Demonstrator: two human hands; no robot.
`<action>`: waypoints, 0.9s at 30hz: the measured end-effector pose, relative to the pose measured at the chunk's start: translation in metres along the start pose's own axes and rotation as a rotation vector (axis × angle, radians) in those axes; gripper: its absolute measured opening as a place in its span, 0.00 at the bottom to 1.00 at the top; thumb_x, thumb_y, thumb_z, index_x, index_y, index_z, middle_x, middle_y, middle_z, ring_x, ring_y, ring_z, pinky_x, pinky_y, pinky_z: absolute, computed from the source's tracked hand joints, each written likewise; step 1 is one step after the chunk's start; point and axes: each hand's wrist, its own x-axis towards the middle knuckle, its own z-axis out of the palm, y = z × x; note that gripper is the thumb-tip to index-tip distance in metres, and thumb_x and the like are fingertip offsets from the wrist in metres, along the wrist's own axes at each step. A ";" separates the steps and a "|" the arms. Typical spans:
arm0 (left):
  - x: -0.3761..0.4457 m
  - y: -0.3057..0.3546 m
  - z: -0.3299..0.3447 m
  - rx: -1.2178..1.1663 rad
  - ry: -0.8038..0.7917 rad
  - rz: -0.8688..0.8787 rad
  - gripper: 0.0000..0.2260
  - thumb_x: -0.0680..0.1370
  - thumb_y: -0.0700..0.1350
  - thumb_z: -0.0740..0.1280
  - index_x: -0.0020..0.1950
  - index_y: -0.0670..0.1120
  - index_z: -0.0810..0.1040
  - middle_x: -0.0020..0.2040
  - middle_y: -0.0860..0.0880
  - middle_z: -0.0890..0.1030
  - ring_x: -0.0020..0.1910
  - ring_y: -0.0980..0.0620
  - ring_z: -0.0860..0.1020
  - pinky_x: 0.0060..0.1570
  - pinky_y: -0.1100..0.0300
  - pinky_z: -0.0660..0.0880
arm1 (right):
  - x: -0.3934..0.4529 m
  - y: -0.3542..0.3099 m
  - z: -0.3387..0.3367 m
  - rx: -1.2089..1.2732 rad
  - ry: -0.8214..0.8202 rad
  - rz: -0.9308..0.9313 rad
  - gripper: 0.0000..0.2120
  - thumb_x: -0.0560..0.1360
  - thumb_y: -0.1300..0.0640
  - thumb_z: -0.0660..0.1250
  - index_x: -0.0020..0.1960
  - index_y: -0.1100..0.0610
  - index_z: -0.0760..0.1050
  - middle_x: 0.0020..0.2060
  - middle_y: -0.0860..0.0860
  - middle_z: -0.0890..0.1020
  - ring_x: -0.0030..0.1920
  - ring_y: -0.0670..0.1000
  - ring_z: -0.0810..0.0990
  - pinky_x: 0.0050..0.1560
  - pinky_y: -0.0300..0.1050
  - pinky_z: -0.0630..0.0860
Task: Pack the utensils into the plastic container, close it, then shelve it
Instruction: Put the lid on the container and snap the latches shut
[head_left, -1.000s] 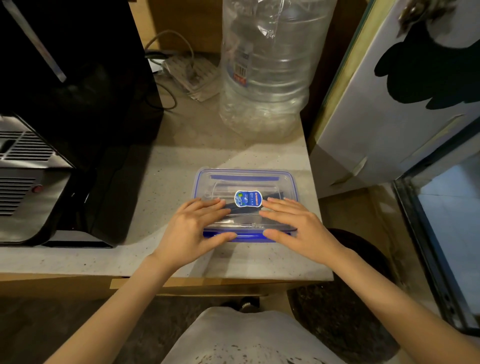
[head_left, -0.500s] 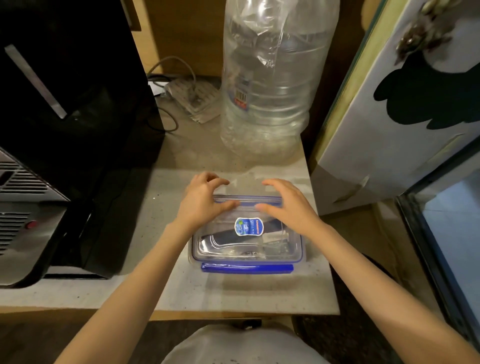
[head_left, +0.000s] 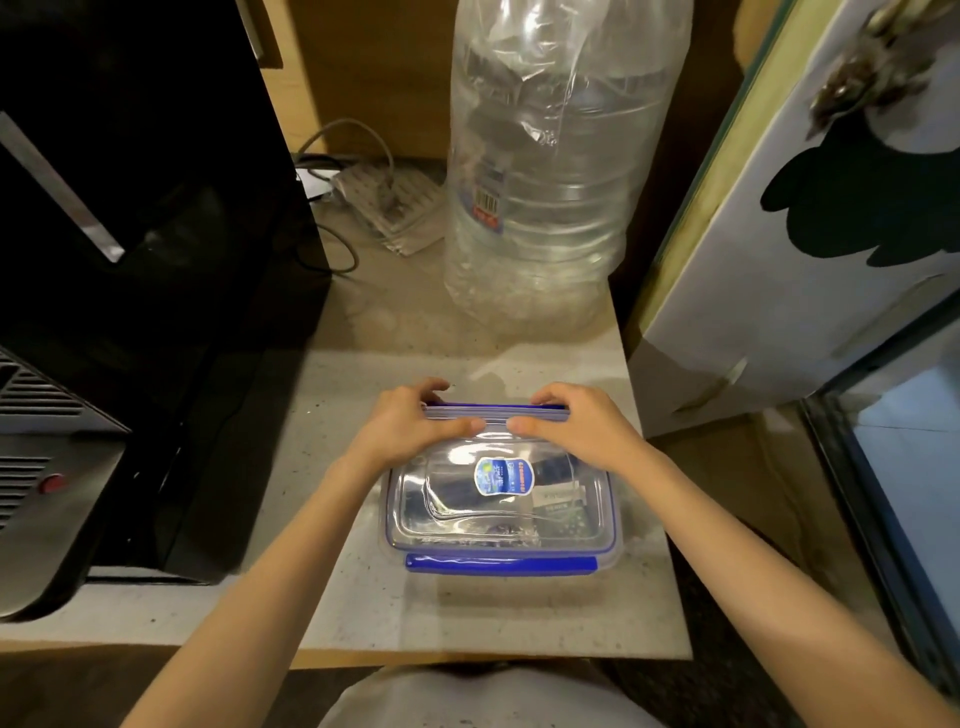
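Observation:
A clear plastic container (head_left: 498, 525) with blue clip flaps sits on the stone counter, its lid on top with a blue sticker in the middle. Utensils show dimly through the lid. My left hand (head_left: 402, 426) grips the far blue flap (head_left: 496, 410) at its left end, thumb on the lid. My right hand (head_left: 582, 428) grips the same flap at its right end. The near blue flap (head_left: 501, 565) lies folded down against the front wall.
A large clear water bottle (head_left: 540, 171) stands behind the container. A black appliance (head_left: 130, 260) fills the left side. A power strip with cables (head_left: 384, 202) lies at the back. A white panel (head_left: 810, 218) leans at the right, beside the counter edge (head_left: 670, 613).
Both hands moved from the lid's near edge to the far flap and now pinch it. The near flap went down. The view has shifted, so the container sits lower in frame.

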 end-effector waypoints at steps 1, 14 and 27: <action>-0.001 0.001 0.000 -0.001 0.016 0.027 0.31 0.67 0.54 0.75 0.66 0.44 0.72 0.59 0.45 0.78 0.51 0.53 0.75 0.54 0.61 0.72 | -0.001 0.000 0.001 0.005 0.022 -0.028 0.29 0.64 0.36 0.70 0.58 0.53 0.75 0.54 0.49 0.80 0.51 0.47 0.79 0.53 0.49 0.79; -0.001 -0.001 0.001 -0.037 0.117 0.121 0.16 0.68 0.49 0.76 0.50 0.41 0.83 0.46 0.49 0.77 0.46 0.52 0.76 0.43 0.68 0.72 | -0.005 -0.006 0.003 0.069 0.196 -0.147 0.14 0.65 0.47 0.75 0.43 0.56 0.81 0.40 0.50 0.80 0.41 0.50 0.79 0.46 0.52 0.79; -0.022 -0.012 -0.005 -0.068 0.260 0.111 0.33 0.70 0.62 0.68 0.71 0.50 0.65 0.69 0.45 0.69 0.68 0.47 0.68 0.68 0.51 0.65 | -0.017 -0.011 -0.011 -0.224 0.298 0.086 0.24 0.67 0.34 0.68 0.42 0.55 0.82 0.37 0.52 0.85 0.40 0.52 0.82 0.43 0.50 0.80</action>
